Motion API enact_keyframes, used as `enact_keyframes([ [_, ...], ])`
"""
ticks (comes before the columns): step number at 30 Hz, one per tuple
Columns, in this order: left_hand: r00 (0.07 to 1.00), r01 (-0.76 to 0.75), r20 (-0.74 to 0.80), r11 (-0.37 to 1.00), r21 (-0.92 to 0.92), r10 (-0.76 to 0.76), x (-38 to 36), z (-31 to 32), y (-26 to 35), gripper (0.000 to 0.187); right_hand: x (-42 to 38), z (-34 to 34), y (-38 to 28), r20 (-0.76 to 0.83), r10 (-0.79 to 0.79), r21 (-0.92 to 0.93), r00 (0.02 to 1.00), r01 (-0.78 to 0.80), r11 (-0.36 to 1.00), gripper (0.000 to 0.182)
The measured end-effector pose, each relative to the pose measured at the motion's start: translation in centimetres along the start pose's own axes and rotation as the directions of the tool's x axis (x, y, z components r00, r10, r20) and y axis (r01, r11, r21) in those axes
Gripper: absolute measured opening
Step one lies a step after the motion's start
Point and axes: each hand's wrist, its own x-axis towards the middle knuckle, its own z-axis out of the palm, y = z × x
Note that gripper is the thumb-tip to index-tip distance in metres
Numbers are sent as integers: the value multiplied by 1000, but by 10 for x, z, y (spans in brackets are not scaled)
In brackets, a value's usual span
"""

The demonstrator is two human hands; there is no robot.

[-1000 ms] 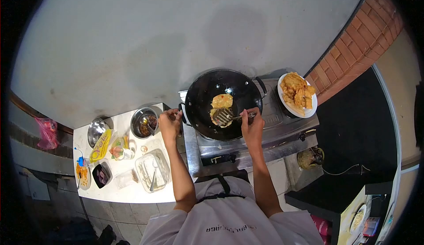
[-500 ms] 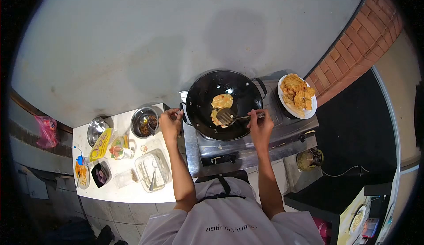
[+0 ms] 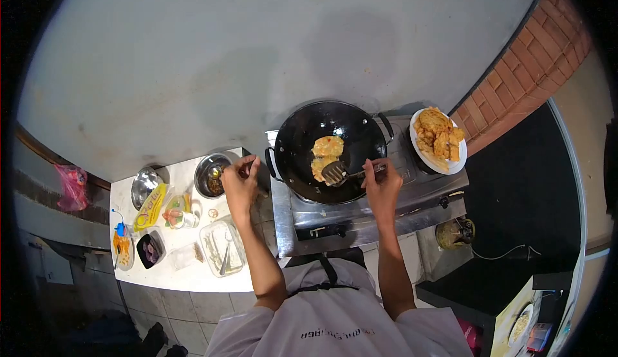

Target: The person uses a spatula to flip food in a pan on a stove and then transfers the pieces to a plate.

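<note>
My right hand (image 3: 384, 186) is closed round the handle of a slotted spatula (image 3: 334, 173). The spatula's head is over the lower of two battered fritters (image 3: 329, 146), which lie touching or nearly so in the black wok (image 3: 299, 180). Left of the wok, apart from its side handle (image 3: 271, 164), my left hand (image 3: 239, 183) is raised with its fingers curled together. What they hold, if anything, I cannot make out. It partly covers a steel bowl (image 3: 209, 175) holding a dark mixture and a spoon.
Beside the wok on the steel stove (image 3: 380, 212), a white plate (image 3: 461, 157) is piled with fried fritters. The white table (image 3: 193, 281) at left bears a plastic tub (image 3: 215, 254) with a spoon, a yellow packet (image 3: 150, 207) and a black bowl (image 3: 154, 262). A wall rises behind.
My left hand has drawn back leftward from beside the wok's handle. The spatula's head has shifted slightly on the lower fritter. The whole view has moved a little.
</note>
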Motion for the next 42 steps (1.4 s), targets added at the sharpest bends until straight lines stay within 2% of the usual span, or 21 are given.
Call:
enact_keyframes([
  [2,1000,-20,4,999,-50,21,-2,-4,-3,24,1,3,2,2,-12,-3,1000,12,1000,15],
  [14,997,69,29,998,6,-69,-19,13,10,28,9,1,12,104,33,37,994,-37,999,14],
  [16,999,39,20,999,30,-40,-23,16,9,27,12,0,14,108,43,35,993,-47,998,14],
  [22,991,117,48,987,111,-123,-40,17,12,27,23,-11,15,171,21,97,985,-38,995,13],
  [25,981,171,72,980,101,-179,-53,15,14,29,32,-22,4,130,57,117,990,-73,990,14],
  [28,968,233,70,965,117,-242,-67,10,11,29,44,-31,9,126,-16,151,992,-3,988,12],
  [32,979,192,22,960,201,-201,-83,3,7,31,48,-35,1,224,-61,167,973,24,986,15],
  [34,968,238,26,950,201,-248,-89,1,12,30,45,-31,1,233,-104,208,967,54,977,16],
  [37,980,199,-16,957,211,-201,-90,0,16,30,47,-30,-4,311,-126,103,942,98,990,20],
  [40,980,198,-34,947,253,-196,-92,-3,16,30,50,-22,3,269,-199,116,942,173,978,18],
  [42,985,172,-77,953,251,-157,-91,-2,21,29,52,-22,-1,304,-169,85,938,150,985,19],
])
